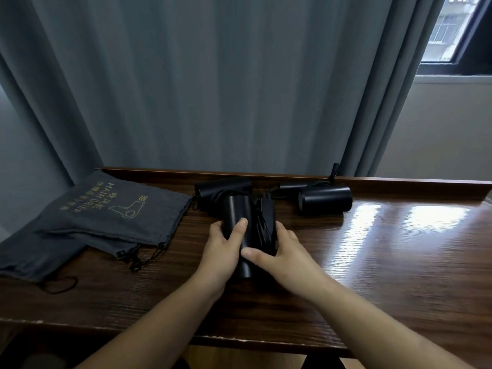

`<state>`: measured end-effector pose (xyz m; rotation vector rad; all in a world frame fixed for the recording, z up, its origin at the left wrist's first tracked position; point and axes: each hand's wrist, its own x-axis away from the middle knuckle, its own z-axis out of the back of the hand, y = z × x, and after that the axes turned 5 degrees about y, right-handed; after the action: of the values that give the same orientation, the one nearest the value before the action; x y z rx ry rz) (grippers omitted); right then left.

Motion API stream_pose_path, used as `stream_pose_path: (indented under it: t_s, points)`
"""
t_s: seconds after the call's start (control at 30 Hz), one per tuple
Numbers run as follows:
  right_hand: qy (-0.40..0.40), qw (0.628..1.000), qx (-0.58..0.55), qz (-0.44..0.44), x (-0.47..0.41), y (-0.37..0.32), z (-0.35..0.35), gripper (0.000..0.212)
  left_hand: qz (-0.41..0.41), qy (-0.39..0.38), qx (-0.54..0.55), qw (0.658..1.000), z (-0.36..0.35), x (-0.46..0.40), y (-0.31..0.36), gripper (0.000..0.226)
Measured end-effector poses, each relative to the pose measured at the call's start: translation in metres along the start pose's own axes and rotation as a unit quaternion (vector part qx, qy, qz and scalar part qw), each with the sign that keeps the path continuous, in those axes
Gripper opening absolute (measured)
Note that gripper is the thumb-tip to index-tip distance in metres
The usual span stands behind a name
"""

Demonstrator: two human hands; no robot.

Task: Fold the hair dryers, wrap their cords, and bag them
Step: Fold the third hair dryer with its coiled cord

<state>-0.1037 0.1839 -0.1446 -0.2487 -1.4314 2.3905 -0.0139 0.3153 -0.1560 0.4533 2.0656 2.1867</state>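
Gripping one smooth black cylindrical hair dryer [237, 217], both hands, left [222, 251] and right [282, 253], close around it. Soft grey cloth bags [117, 217] lie on the glossy woodgrain bench [372, 262].

Both hands [255, 249] grip a black hair dryer [237, 217] over the table [372, 262].

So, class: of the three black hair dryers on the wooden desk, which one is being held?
The nearest black hair dryer, gripped between the left hand and right hand; the other two lie untouched near the desk's back edge.
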Motion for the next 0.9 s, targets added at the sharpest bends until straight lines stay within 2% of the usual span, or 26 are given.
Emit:
stream_pose_path:
  t_s: [0.07,0.1,0.17,0.23,0.33,0.4,0.47,0.57,0.67,0.8,0.9]
  points:
    - [0.013,0.998,0.05,-0.025,-0.002,-0.001,0.002,0.133,0.036,-0.014,0.065,0.997,-0.009,0.003,-0.001,0.047]
    - [0.018,0.997,0.067,-0.031,-0.004,-0.001,0.005,0.144,0.056,-0.02,0.091,0.994,-0.012,0.004,-0.002,0.042]
    - [0.024,0.993,0.106,-0.036,-0.008,0.0,0.012,0.151,0.082,-0.048,0.105,0.99,-0.015,0.004,-0.006,0.047]
    - [0.032,0.989,0.138,-0.041,-0.012,0.001,0.021,0.145,0.096,-0.091,0.1,0.986,-0.017,0.004,-0.008,0.052]
    - [0.044,0.984,0.166,-0.048,-0.019,0.002,0.035,0.132,0.078,-0.112,0.065,0.989,-0.017,0.006,-0.004,0.04]
    - [0.034,0.982,0.179,-0.042,-0.026,0.002,0.044,0.123,0.076,-0.131,0.017,0.988,-0.017,0.007,-0.003,0.06]
    - [0.026,0.976,0.213,-0.025,-0.033,0.004,0.052,0.118,0.061,-0.146,-0.051,0.986,-0.016,0.008,0.0,0.063]
    - [0.022,0.961,0.274,-0.018,-0.042,0.007,0.065,0.117,-0.002,-0.144,-0.137,0.98,-0.013,0.008,0.002,0.05]
    - [-0.009,0.95,0.31,-0.025,-0.05,0.013,0.08,0.117,-0.093,-0.129,-0.232,0.96,-0.008,0.008,0.003,0.042]
    - [-0.042,0.94,0.337,-0.009,-0.054,0.017,0.095,0.111,-0.145,-0.118,-0.277,0.943,0.001,0.003,-0.001,0.034]
    - [-0.013,0.918,0.397,0.013,-0.053,0.017,0.093,0.107,-0.19,-0.11,-0.312,0.924,0.012,0.0,0.0,0.033]
